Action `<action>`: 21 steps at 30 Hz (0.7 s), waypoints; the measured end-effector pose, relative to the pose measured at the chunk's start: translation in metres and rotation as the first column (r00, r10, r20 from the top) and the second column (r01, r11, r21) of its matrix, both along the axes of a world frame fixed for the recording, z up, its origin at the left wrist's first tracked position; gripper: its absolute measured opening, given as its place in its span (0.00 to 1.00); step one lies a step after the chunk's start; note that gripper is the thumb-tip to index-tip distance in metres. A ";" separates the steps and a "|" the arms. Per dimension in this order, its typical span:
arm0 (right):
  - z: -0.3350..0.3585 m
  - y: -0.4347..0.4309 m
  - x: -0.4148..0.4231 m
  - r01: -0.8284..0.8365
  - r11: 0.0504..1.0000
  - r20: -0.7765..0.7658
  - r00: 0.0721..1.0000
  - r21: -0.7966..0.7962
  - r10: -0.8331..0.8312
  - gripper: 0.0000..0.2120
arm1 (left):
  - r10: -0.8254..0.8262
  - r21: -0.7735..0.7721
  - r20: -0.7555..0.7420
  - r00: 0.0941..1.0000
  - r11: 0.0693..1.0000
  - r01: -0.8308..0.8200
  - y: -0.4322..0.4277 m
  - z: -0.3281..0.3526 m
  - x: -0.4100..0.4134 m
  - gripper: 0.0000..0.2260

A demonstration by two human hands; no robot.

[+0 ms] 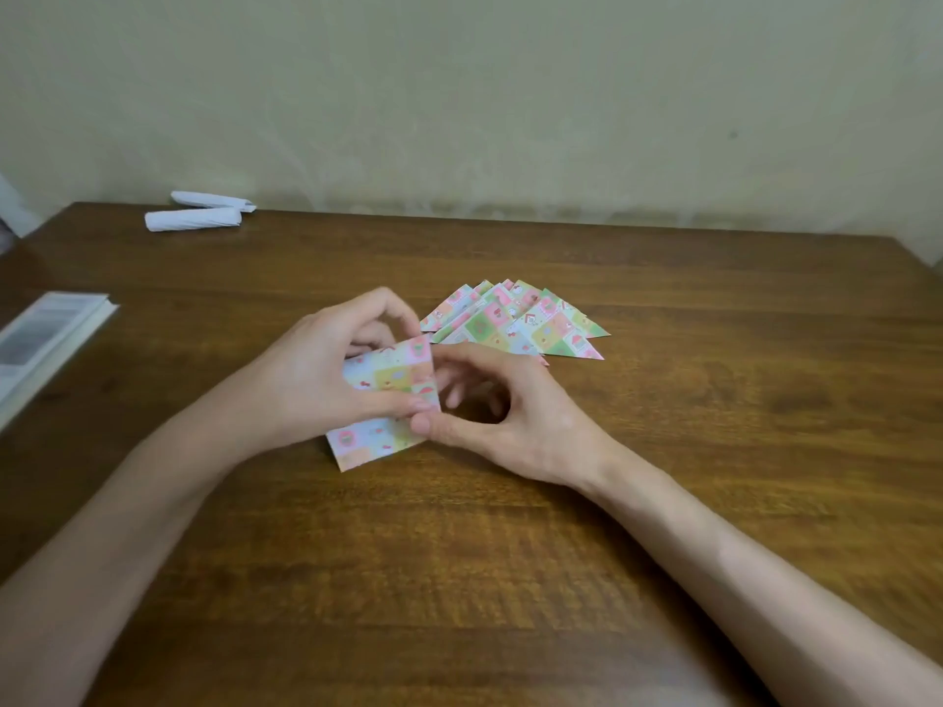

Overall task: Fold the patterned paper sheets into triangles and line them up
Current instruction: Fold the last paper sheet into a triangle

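At the table's [459, 579] middle the sheet [383, 387], pastel pink, green, yellow and blue squares with tiny pictures, is held bent. The left hand [311, 380] pinches its middle and the right hand [510, 426] its 3 o'clock edge. Same-patterned triangles [515, 324] fan out at 1 o'clock.

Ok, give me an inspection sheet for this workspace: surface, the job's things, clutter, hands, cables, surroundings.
Surface: brown wooden table, grain showing.
Job's things: one patterned sheet held between both hands; folded triangles lie fanned and overlapping just beyond the hands, to the right.
Clutter: two white rolls at the far left edge; a printed booklet at the left edge.
Grippers: left hand and right hand both pinch the patterned sheet.
Cables: nothing seen.
Surroundings: pale wall behind the table.
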State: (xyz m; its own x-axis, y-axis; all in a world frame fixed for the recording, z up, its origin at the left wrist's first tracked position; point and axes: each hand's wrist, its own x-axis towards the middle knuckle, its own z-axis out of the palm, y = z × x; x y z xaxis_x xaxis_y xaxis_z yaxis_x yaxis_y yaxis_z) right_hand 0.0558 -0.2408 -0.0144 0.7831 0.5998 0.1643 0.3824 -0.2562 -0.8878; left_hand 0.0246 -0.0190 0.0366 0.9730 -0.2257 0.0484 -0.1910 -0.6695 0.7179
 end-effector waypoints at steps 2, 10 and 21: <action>0.006 -0.003 -0.001 -0.034 0.997 0.032 0.999 0.070 0.032 0.13 | -0.012 -0.097 0.107 0.994 0.995 0.022 -0.010 -0.004 -0.003 0.23; 0.023 -0.031 0.000 0.050 0.999 0.292 0.955 -0.003 -0.046 0.03 | -0.064 -0.209 0.189 0.980 0.972 0.104 -0.015 -0.004 -0.011 0.34; 0.021 -0.087 -0.001 0.221 0.950 0.746 0.666 -0.223 0.020 0.03 | -0.224 0.201 0.514 0.828 0.970 0.138 -0.020 -0.018 -0.010 0.06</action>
